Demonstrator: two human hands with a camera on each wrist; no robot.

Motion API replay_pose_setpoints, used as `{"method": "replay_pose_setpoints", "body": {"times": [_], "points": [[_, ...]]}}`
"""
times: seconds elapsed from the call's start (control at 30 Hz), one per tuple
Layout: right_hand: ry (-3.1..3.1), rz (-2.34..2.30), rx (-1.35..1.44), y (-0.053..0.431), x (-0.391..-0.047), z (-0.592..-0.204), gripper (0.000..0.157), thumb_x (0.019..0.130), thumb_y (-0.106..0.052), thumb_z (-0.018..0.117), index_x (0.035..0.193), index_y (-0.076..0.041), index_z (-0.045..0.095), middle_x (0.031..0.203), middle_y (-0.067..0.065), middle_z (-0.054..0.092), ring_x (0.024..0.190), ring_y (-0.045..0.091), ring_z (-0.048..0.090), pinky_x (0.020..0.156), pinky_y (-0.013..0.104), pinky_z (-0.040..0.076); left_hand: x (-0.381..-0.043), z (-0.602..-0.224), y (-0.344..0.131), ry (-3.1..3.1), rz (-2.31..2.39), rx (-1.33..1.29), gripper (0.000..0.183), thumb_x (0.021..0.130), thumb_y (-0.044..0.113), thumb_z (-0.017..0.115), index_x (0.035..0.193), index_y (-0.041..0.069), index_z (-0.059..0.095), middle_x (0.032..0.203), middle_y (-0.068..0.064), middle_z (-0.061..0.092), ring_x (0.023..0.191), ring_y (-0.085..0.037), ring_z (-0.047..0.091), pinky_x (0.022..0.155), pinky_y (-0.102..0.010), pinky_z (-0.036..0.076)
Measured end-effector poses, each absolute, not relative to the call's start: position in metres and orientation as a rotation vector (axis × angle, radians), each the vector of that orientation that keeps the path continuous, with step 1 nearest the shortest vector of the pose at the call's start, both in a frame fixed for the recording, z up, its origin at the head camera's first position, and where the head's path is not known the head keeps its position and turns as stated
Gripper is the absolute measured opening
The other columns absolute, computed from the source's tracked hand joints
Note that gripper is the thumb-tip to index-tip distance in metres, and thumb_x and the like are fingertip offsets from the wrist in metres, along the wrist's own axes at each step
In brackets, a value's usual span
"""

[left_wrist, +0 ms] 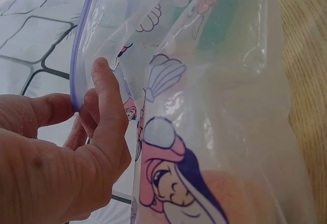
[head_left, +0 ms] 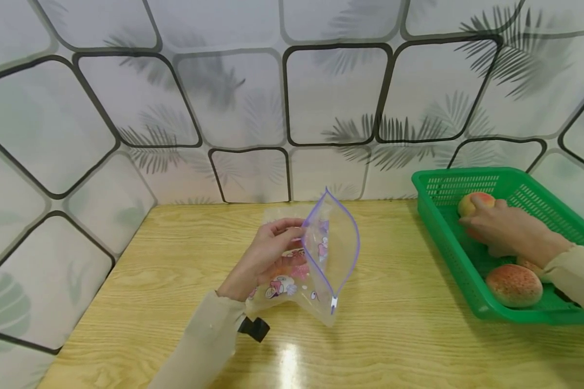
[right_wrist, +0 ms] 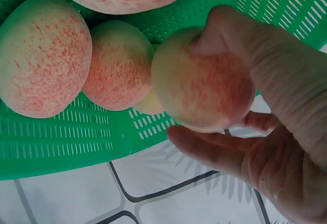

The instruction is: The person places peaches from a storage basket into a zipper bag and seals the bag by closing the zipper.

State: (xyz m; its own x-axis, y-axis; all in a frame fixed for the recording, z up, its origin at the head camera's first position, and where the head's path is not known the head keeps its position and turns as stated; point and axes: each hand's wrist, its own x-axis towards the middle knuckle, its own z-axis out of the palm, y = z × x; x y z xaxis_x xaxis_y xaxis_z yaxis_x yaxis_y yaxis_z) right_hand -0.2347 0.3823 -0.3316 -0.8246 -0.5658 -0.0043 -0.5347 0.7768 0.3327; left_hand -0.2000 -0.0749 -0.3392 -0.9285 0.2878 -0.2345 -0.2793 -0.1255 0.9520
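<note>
Peach [right_wrist: 204, 89] gripped in right hand [head_left: 513, 229] at green basket [head_left: 439, 232], frame right — picking-out step, by the look — with bag [head_left: 279, 286] held gaping in left hand [head_left: 267, 254] at centre, probably calling next for a carry leftward.

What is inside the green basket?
The green basket contains peach-like fruits, one gripped by the right hand. In the head view, that hand and its sleeve cover part of the basket; what lies directly beneath them cannot be seen.
</note>
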Motion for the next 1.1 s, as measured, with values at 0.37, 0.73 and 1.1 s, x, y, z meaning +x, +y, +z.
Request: {"method": "replay_pose_setpoints", "body": {"times": [0.37,0.73,1.1], "points": [[-2.640,-0.619,0.803,0.375,-0.222,-0.323,0.033,0.085,0.021,0.063,0.101,-0.004,0.049,0.103,0.037,0.043,0.059,0.041,0.041,0.035,0.036,0.038,-0.199,-0.340,-0.075,1.787,2.106,-0.006,0.033,0.103,0.016,0.060,0.134,0.005,0.061,0.101,-0.002,0.066,0.084,-0.014,0.068,0.063,-0.023,0.064],[-2.710,-0.645,0.689,0.377,-0.220,-0.320,0.043,0.084,0.023,0.064,0.105,-0.006,0.042,0.103,0.036,0.047,0.061,0.042,0.043,0.033,0.034,0.040,-0.200,-0.340,-0.075,1.794,2.106,-0.011,0.032,0.103,0.016,0.060,0.133,0.006,0.061,0.100,-0.001,0.066,0.083,-0.014,0.068,0.062,-0.023,0.064],[-2.783,-0.661,0.617,0.368,-0.214,-0.308,0.040,0.084,0.019,0.068,0.108,-0.005,0.046,0.106,0.037,0.045,0.068,0.049,0.049,0.034,0.034,0.041,-0.202,-0.342,-0.074,1.776,2.115,0.002,0.032,0.104,0.016,0.059,0.134,0.006,0.061,0.100,-0.001,0.066,0.084,-0.014,0.069,0.063,-0.024,0.064]]}}
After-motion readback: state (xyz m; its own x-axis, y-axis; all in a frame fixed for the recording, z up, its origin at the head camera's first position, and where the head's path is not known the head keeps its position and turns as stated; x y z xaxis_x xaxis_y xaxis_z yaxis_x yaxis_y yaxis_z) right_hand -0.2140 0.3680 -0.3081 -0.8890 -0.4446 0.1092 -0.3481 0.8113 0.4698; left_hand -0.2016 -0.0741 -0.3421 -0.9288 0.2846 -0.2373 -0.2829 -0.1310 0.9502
